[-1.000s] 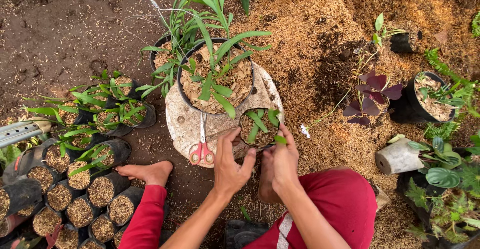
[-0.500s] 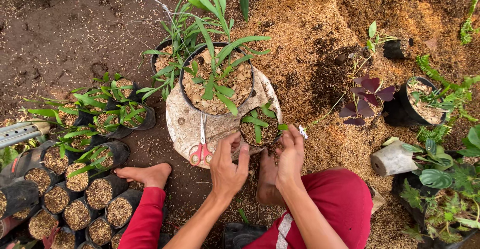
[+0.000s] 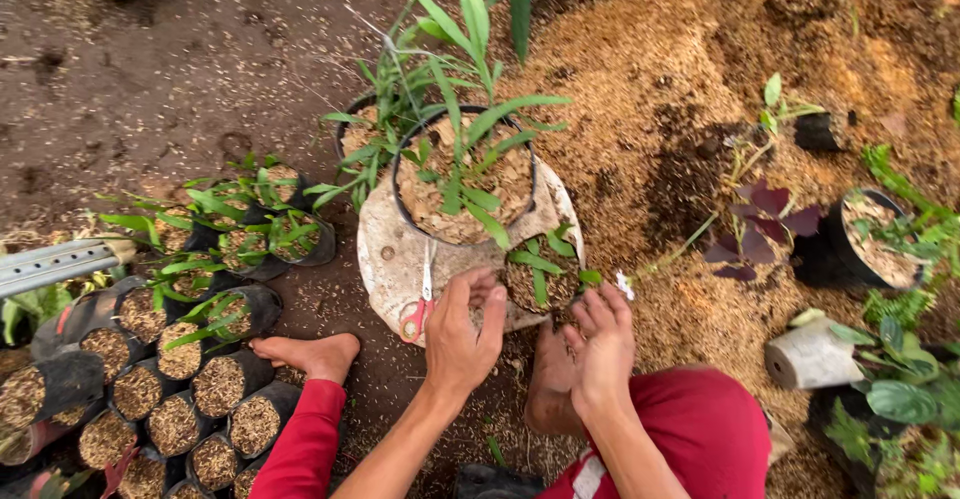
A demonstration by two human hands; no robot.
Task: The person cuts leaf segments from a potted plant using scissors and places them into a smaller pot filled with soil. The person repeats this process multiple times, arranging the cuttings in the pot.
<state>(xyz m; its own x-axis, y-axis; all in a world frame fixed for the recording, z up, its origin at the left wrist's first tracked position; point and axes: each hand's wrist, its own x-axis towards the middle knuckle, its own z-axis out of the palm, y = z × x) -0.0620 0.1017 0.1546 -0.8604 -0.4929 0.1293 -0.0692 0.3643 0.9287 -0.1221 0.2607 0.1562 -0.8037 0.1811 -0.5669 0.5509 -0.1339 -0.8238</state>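
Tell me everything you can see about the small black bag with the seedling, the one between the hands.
The small black bag is a soft plastic grow bag, upright, filled with brown husk-like medium and holding a short seedling with a few narrow green leaves. It sits on the edge of a pale, worn round board, beside a larger black pot. The right hand touches its near side; the left hand is close beside it, contact unclear. Red-handled scissors lie nearby.

- The left hand (image 3: 462, 334) and right hand (image 3: 600, 349) crowd the near edge of the round slab (image 3: 390, 259).
- A big black pot (image 3: 465, 174) fills the slab's far part; red scissors (image 3: 420, 309) lie on its near left.
- Small bags of soil (image 3: 150, 399) block the left side.
- Bare dark ground (image 3: 200, 69) at far left is open.
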